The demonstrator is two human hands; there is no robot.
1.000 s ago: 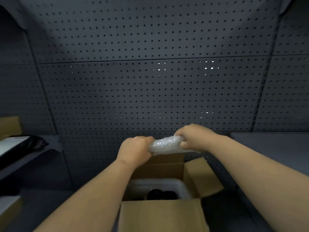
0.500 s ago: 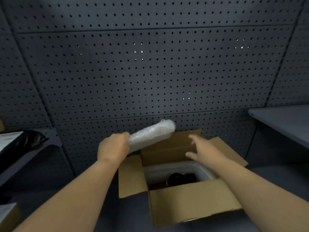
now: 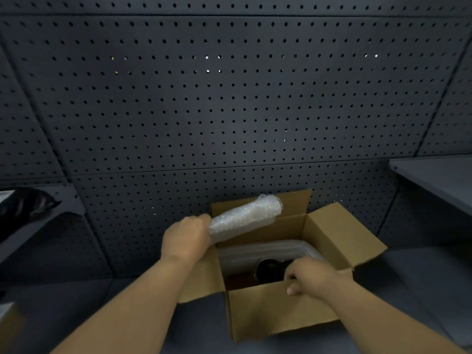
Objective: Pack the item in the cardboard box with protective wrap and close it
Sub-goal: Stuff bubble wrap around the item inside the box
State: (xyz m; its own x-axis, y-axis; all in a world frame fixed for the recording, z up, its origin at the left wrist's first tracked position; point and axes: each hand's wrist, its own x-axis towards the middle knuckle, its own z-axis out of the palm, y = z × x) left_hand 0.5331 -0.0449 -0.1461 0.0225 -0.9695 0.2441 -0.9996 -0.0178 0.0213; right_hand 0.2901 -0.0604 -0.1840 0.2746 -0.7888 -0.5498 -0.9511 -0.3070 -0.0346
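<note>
- Dark pegboard fills the wall behind a dark table, with a grey shelf at the right and another shelf at the left carrying a black bag.
- An open cardboard box sits on the table, all four flaps standing up or splayed outward.
- Inside it lies pale wrap lining along the far side, and a dark round item rests low in the box; what the item is cannot be told.
- The left hand grips one end of a roll of bubble wrap, fingers curled round it, holding the roll tilted up above the box's far left corner.
- The right hand reaches over the near wall of the box, fingers curled down beside the dark item, thumb outside on the cardboard; whether it grasps the item or only the box edge cannot be told.
- The step in hand looks like settling the item before padding goes in, so packing seems about midway and closing is not yet begun.
- To do it well, the right hand should seat the item in the middle against the lining, then clear out of the opening.
- The roll should go in lengthwise over or beside the item, filling the empty gap so nothing shifts.
- Padding must sit below the rim, or the flaps will not fold flat.
</note>
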